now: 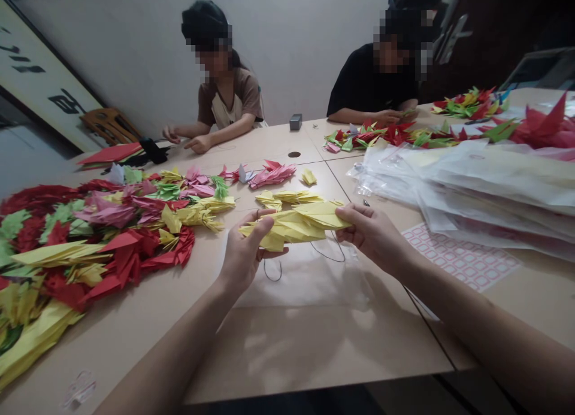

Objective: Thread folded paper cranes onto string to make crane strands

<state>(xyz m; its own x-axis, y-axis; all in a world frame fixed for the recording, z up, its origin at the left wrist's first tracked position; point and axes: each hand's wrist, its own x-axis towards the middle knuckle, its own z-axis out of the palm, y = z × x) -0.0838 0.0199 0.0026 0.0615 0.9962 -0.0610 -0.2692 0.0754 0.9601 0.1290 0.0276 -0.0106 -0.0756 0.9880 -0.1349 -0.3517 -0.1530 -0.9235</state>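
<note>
A bundle of yellow folded-paper cranes (299, 224), nested on a dark string, is stretched between my two hands above the table. My left hand (245, 253) grips its left end, thumb on top. At the other end, my right hand (375, 235) pinches the paper between thumb and fingers. Loops of the dark string (332, 258) dangle below the bundle. Beneath it lies a clear plastic bag (309, 286). Just behind, more yellow folded paper (287, 197) rests on the table, along with a single yellow piece (309, 176).
A large heap of red, green, pink and yellow folded paper (121, 223) covers the left side. Stacked plastic bags (485, 187) and a sticker sheet (458, 256) lie right. Two people (227, 97) sit across the table (341, 349), near a small grey box (295, 122).
</note>
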